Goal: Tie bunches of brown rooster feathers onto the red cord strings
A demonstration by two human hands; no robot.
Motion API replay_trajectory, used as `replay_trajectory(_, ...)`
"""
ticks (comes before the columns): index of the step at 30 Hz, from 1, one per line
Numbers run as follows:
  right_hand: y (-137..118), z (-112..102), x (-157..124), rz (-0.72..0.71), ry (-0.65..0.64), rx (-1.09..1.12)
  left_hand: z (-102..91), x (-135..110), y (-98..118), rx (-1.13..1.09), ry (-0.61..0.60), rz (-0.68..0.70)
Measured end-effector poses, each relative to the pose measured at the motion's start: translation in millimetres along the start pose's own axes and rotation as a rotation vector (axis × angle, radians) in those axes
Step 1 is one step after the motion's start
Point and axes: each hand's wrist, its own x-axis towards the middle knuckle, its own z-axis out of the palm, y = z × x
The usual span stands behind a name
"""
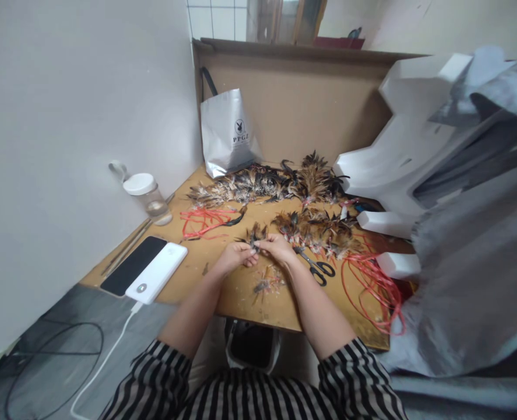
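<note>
My left hand (237, 255) and my right hand (277, 248) meet over the middle of a small wooden table (197, 256). Both pinch a small bunch of dark and brown feathers (255, 234) between their fingertips. Just below the hands lie a few loose feather scraps (264, 284). Black-handled scissors (317, 267) rest right beside my right wrist. A heap of feather bundles (319, 230) sits to the right of the hands, and a longer row of feathers (262, 184) lies at the back.
Red cord lies in a loop at the left (203, 221) and in a bigger tangle at the right edge (376, 289). A phone (132, 265), a white power bank (157, 272), a lidded jar (148, 197), a silver bag (227, 133), white foam blocks (398, 151) and grey cloth (472, 262) ring the table.
</note>
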Motion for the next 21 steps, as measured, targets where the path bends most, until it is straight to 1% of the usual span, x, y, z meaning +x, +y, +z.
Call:
replay_trajectory(5, 1, 2, 0, -0.034, 0.036, -0.121, 2.9, 2, -3, 0.075, 0.009, 0.013)
replay_trajectory(9, 0, 6, -1, -0.076, 0.013, -0.114, 0.8, 6, -9, 0.078, 0.034, 0.025)
replay_trajectory(12, -2, 8, 0, -0.092, 0.034, -0.028, -1.5, 7, -10, 0.012, 0.063, 0.034)
replay_trajectory(15, -1, 8, 1, -0.143, 0.08, -0.006, -3.6, 6, -6, -0.147, 0.125, 0.015)
replay_trajectory(17, 0, 9, 1, -0.207, 0.102, -0.1, -5.1, 5, -3, -0.269, 0.153, 0.004)
replay_trajectory(21, 0, 13, -6, -0.388, 0.098, -0.423, -8.5, 5, -2, -0.439, 0.146, 0.036)
